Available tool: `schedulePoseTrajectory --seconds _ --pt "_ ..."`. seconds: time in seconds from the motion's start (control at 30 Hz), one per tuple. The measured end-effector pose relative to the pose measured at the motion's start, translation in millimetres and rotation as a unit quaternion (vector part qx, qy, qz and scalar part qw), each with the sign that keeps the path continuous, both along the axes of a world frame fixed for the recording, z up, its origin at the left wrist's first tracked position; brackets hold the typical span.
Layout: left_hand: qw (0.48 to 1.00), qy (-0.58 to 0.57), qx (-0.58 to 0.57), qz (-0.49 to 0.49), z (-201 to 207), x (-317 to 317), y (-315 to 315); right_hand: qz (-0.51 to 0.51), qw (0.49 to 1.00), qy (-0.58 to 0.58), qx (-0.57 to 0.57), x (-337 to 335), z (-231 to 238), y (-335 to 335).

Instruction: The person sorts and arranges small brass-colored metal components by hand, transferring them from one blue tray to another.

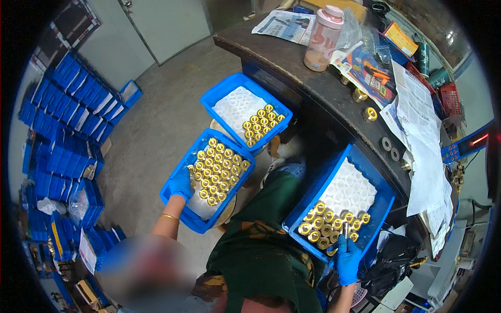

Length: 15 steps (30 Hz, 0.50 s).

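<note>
My left hand [180,184], in a blue glove, reaches over the left side of the middle blue bin [202,226]. Its fingers are closed round a brass fitting at the edge of the rows, partly hidden by the glove. Ring-shaped brass fittings [215,168] stand upright in that bin on a pale liner. My right hand [347,261], also gloved in blue, grips a short silver metal cylinder [345,229]. It holds the cylinder upright over brass fittings [317,223] in the near part of the right blue bin [383,208]; whether its lower end enters one is hidden.
Another blue bin [209,93], part-filled with fittings, adjoins the middle one. The dark workbench [292,78] at the right carries a pink-lidded bottle [323,39], newspapers [412,104], loose brass fittings [370,115] and orange-handled pliers [377,73]. Stacked blue bins [73,104] line the left.
</note>
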<state>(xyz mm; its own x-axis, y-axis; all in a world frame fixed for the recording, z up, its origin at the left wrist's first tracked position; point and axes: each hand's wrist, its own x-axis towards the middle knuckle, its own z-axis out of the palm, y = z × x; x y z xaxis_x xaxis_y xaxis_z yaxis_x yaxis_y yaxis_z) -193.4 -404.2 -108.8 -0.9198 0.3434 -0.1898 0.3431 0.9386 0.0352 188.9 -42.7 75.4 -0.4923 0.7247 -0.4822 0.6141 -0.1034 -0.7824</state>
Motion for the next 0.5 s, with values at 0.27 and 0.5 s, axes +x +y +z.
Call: schedulePoseTrajectory --seconds 0.27,0.5 --pt "0.93 -0.124 0.175 0.297 -43 -10 12 -0.021 1.0 -0.008 -0.008 0 12 -1" --pt "0.983 0.007 0.151 -0.104 77 18 114 -0.06 0.998 -0.001 0.006 6 25 -4"
